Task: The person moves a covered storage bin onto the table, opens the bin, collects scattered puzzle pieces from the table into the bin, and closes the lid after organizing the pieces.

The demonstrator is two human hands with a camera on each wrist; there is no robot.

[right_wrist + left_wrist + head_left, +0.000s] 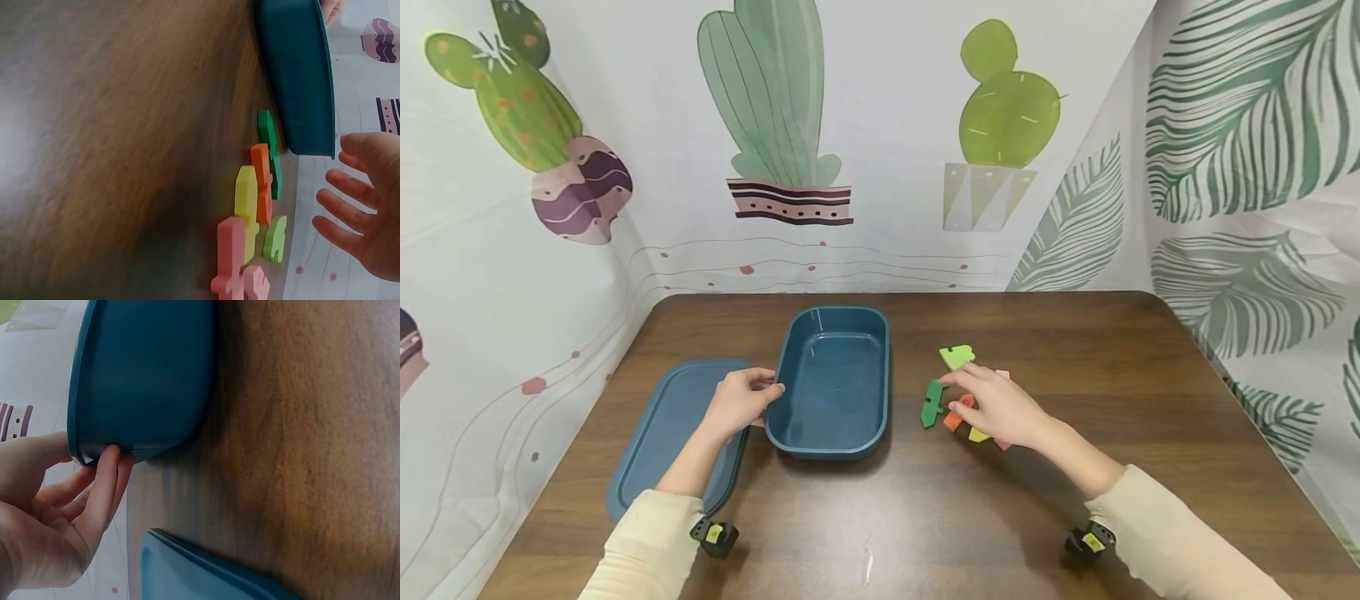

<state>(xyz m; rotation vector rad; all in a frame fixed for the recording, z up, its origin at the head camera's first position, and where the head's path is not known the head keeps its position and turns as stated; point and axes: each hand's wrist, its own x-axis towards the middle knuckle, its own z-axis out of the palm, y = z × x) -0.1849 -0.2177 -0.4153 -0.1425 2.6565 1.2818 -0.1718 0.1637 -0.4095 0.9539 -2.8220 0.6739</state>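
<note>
An empty teal container [835,379] stands mid-table with its lid [662,425] lying flat to its left. My left hand [748,396] holds the container's left rim. In the left wrist view its fingertips [111,464] press the outer wall of the container [144,375] just under the rim, thumb at the rim. My right hand [992,404] hovers with spread fingers over a cluster of foam puzzle pieces: light green [957,357], dark green [934,403], orange [958,414], yellow [977,435] and pink [1002,444]. It grips none of them; the right wrist view shows its fingers [350,209] straight above the pieces [261,181].
The wooden table [1075,350] is walled at the back and both sides by cactus- and leaf-printed cloth. The lid [200,575] lies close beside the container. Bare wood runs along the front edge and to the right of the pieces.
</note>
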